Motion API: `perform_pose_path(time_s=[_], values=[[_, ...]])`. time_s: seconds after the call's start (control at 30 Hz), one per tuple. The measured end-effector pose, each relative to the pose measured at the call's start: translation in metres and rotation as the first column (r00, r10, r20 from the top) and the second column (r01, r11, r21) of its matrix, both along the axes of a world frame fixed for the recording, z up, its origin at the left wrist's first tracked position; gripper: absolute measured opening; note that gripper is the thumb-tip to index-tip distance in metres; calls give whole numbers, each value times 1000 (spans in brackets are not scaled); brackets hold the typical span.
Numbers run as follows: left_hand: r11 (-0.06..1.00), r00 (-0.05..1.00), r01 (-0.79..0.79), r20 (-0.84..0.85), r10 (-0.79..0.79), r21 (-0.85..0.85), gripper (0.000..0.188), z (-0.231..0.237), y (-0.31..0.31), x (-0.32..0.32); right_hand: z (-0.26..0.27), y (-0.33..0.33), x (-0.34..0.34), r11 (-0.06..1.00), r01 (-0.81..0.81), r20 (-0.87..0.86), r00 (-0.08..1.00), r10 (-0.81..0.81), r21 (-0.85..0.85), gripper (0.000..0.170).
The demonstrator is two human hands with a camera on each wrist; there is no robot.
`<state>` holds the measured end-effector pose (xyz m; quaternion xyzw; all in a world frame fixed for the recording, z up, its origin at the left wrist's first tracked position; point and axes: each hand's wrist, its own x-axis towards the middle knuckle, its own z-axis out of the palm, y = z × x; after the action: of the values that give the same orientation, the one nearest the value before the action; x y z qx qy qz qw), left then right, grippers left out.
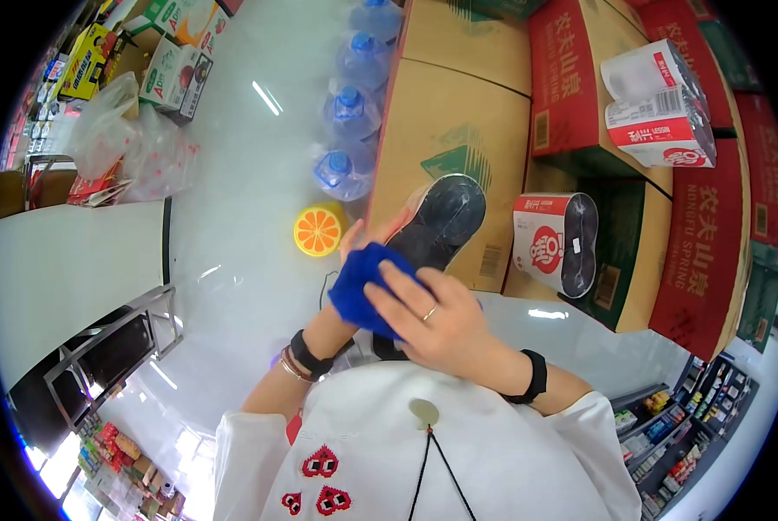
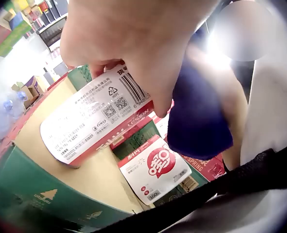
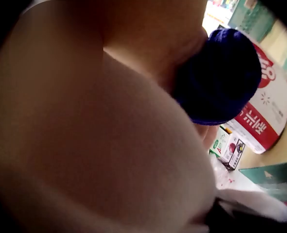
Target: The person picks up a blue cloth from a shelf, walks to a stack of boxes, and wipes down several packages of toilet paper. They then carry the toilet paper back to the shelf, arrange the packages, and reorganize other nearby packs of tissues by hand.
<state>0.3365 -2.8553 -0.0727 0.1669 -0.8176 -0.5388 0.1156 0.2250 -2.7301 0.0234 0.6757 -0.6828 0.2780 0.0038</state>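
My left hand (image 1: 373, 233) grips one end of a shrink-wrapped twin pack with two round black ends (image 1: 445, 217). Its white and red label, with a barcode (image 2: 95, 114), shows in the left wrist view. In my right hand (image 1: 445, 326) is a bunched dark blue cloth (image 1: 367, 291), held under bent fingers close against the left hand and the near end of the pack. The cloth covers part of the left hand in the head view. A similar twin pack (image 1: 545, 239) lies to the right on the cartons, label showing.
Tan cartons (image 1: 397, 130) and red water cartons (image 1: 571, 87) stand ahead and right, with more twin packs (image 1: 658, 104) on top. Several blue-capped bottles (image 1: 350, 113) line their left side. An orange-slice stool (image 1: 319, 230) sits on the floor beside a white table (image 1: 76, 269).
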Motion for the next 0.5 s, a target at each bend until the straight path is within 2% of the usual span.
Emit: perform_pose_path(time_s=[0.03,0.07,0.1,0.13,0.17,0.2,0.23,0.3,0.37,0.43,0.5], values=[[974,998,-16,-65,1,-228,56,10,-2,-1,0,2,2,999,-44,-5,999,44,3,52],[988,999,-1,-36,7,156,58,7,-2,-1,-4,-1,-6,999,-46,20,999,46,-28,54],[855,1000,2,-5,0,519,60,3,0,0,-8,-3,-17,997,-46,46,998,49,-57,56],[957,999,-36,-23,45,288,65,0,1,2,-6,-4,-26,999,-6,75,997,10,-46,58],[996,995,-79,-53,82,40,70,6,1,0,-7,-4,-37,999,25,109,994,-22,-20,61],[991,990,-125,-57,127,37,85,14,1,-5,-4,-5,-44,997,76,127,989,-73,-19,62],[985,989,-151,-18,150,-82,95,15,0,-9,-2,-7,-52,991,130,145,981,-126,-18,64],[986,985,-149,73,154,-80,96,28,2,-7,-5,-5,-66,968,252,135,960,-247,-19,66],[982,990,-132,38,138,-132,96,32,-1,-10,-19,-4,-80,947,313,147,943,-300,-75,64],[977,994,-112,-2,113,-183,96,34,-2,-12,-26,-2,-92,887,450,173,887,-429,-105,61],[986,989,-143,40,141,81,95,36,-7,-11,-43,0,-111,820,552,195,830,-523,-151,58]])
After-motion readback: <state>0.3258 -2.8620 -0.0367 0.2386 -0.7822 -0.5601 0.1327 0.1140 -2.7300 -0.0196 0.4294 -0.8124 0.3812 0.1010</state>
